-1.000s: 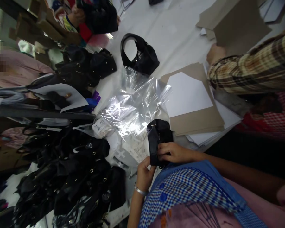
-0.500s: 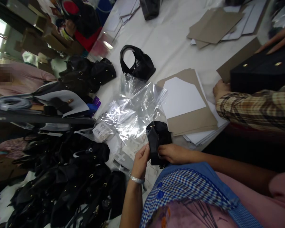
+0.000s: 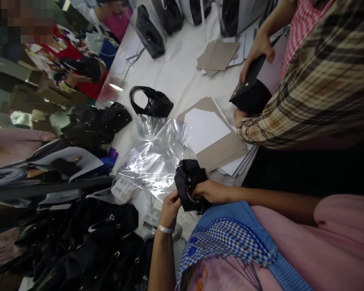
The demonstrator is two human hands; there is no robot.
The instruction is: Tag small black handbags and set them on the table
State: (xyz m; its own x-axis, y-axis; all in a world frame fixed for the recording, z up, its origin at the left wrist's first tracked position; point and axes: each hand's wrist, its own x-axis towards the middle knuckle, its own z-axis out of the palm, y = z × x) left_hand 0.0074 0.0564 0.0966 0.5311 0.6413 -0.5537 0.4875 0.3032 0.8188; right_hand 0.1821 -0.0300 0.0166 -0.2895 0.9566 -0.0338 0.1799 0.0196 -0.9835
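Observation:
A small black handbag [image 3: 186, 184] is tilted up against my apron at the table's near edge, its opening turned toward my right side. My left hand [image 3: 170, 204], with a pale band on the wrist, pinches the bag's left edge. At the opening, my right hand [image 3: 208, 191] has its fingers curled over the rim and partly inside; the fingertips are hidden. Shiny clear plastic bags [image 3: 157, 157] lie just beyond the handbag. A stack of brown and white card sheets [image 3: 210, 133] lies to its right.
Another black handbag [image 3: 151, 101] sits farther up the white table [image 3: 182, 76]. Black bags [image 3: 109, 242] are heaped at my left. On the right, a co-worker in a plaid sleeve [image 3: 309, 85] handles a black bag [image 3: 255, 95]. Bagged handbags [image 3: 151, 32] stand at the back.
The view has swung to the right. The handbag has turned so its opening shows more, with my right fingers deeper in it. The co-worker's bag is tilted up now.

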